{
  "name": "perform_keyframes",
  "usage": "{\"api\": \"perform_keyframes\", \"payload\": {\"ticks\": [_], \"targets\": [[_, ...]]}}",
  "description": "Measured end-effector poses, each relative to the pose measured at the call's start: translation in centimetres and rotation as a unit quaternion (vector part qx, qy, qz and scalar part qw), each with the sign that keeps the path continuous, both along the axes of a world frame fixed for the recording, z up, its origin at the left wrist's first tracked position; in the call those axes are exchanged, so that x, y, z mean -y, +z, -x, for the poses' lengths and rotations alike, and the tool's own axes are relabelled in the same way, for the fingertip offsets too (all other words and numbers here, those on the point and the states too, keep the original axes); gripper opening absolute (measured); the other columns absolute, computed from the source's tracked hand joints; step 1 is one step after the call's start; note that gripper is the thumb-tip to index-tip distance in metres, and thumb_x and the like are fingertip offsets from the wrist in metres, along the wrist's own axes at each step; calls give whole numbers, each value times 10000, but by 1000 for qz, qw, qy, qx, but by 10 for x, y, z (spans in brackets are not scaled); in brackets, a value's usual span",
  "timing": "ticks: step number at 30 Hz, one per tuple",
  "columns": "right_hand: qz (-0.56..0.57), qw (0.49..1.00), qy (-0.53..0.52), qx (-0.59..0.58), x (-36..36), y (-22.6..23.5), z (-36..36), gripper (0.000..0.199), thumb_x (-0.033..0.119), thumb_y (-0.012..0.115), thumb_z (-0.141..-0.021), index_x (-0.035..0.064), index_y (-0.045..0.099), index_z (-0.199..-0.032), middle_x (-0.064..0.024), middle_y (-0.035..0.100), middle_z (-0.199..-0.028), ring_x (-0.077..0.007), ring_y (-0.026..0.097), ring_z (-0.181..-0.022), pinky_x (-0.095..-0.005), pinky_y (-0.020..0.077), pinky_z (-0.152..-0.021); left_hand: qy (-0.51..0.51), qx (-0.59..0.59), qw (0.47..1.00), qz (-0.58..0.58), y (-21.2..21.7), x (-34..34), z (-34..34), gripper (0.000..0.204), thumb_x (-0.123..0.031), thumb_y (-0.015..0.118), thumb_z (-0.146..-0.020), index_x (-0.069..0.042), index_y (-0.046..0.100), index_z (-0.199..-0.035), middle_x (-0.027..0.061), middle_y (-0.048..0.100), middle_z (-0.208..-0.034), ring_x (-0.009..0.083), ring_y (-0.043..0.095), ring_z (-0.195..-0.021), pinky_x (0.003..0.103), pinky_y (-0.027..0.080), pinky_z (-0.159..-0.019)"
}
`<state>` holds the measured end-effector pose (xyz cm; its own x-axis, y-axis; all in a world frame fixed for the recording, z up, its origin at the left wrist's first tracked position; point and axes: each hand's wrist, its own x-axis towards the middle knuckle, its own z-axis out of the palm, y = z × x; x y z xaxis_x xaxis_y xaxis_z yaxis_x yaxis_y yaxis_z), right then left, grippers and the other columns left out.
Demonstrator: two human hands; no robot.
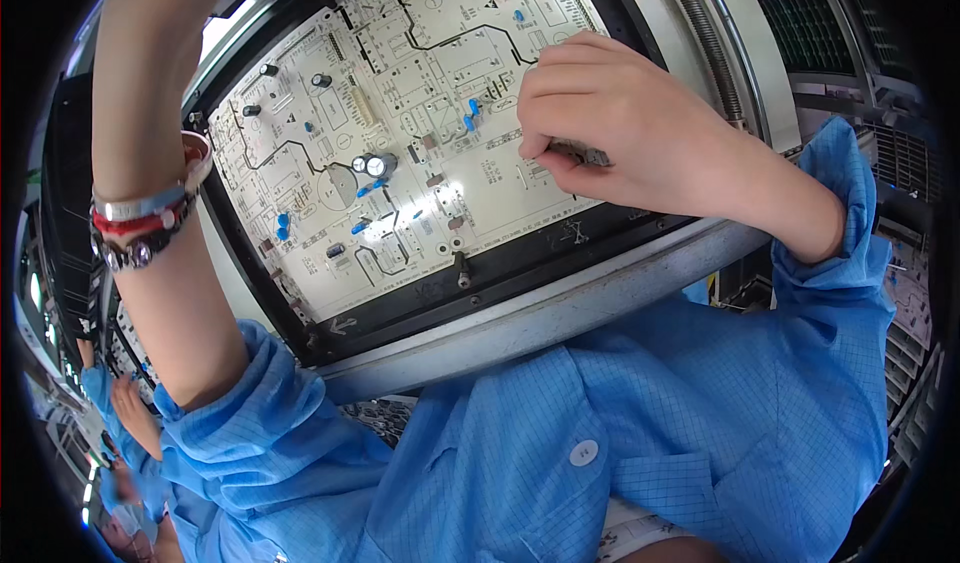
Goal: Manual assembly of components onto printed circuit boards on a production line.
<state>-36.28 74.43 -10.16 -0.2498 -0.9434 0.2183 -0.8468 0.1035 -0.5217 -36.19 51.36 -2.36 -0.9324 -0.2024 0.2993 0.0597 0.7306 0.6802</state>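
The fingers point(545, 148) of the right hand point(610, 128) are curled tight and pinch a small dark component point(585, 153) at their tips, pressing it down onto the white circuit board point(420, 113) near the board's 3 o'clock edge. The component looks light, stiff and easily bent at its leads, so I judge it best held by its body between thumb and forefinger, as here, not by the pins. The board lies tilted in a black frame point(520, 263), which rests on a curved grey metal rail point(560, 308) running from 7 o'clock to 3 o'clock. The board is thin and rigid and probably fragile at its soldered parts; it is safest taken by its bare edges or the frame. Already seated on it are two silver-topped cylindrical capacitors point(372, 165) near the centre, small blue capacitors point(282, 225) toward 8 o'clock and others point(470, 113) just left of the right hand, and black round parts point(320, 80) toward 11 o'clock. The left forearm point(150, 163) rises out of the picture at 11 o'clock, so the left hand is out of sight and its grip cannot be told; the wrist wears red, white and beaded bracelets point(140, 223). Blue sleeves point(700, 403) of a gridded work coat fill the lower half.
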Motion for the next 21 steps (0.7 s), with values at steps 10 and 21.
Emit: {"api": "perform_keyframes", "payload": {"ticks": [10,21], "targets": [[91,988,22,120,-12,16,35,130,139,664,-852,20,657,-800,-44,591,-693,-208,576,-706,-321,474,-683,-193,-9,960,-201,-27,-29,0,71,2,675,-822,0,708,-885,74,690,-884,118,637,-779,224,522,-731],[205,928,-138,278,-55,22,104,227,146,557,-935,-41,686,-924,-54,680,-756,-94,609,-670,-222,482,-637,-220,50,972,63,-64,-83,-1,293,-48,769,-695,-62,688,-976,22,654,-851,114,559,-745,250,449,-669]]}}
